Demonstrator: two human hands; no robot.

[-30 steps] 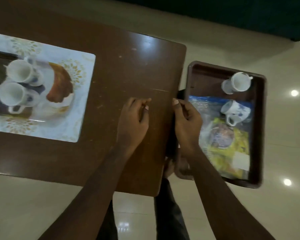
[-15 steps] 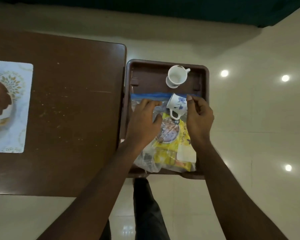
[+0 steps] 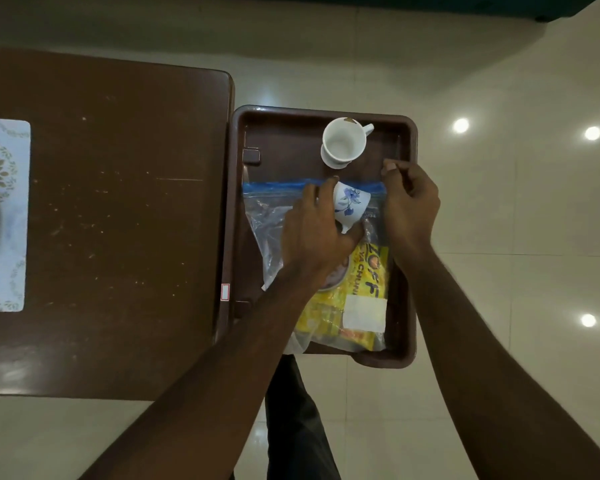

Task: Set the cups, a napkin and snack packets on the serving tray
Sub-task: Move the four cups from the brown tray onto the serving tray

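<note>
The brown serving tray (image 3: 407, 237) sits just off the table's right edge. A plain white cup (image 3: 343, 143) stands upright at its far end. A clear zip bag (image 3: 267, 216) with a blue seal lies in the tray and holds yellow snack packets (image 3: 361, 289). On the bag a blue-flowered cup (image 3: 352, 206) lies tilted on its side. My left hand (image 3: 312, 233) reaches over the bag and grips this cup from the left. My right hand (image 3: 409, 202) hovers at the bag's right corner, fingers curled, with nothing visible between them. No napkin is visible.
The dark wooden table (image 3: 118, 220) fills the left side, with a patterned placemat (image 3: 4, 216) at its far left edge. Glossy pale floor with light reflections surrounds the tray. A dark trouser leg (image 3: 291, 410) shows below the tray.
The view swung right, off the table. Both hands left the table and tray edge for the bag; my left hand then took hold of the flowered cup.
</note>
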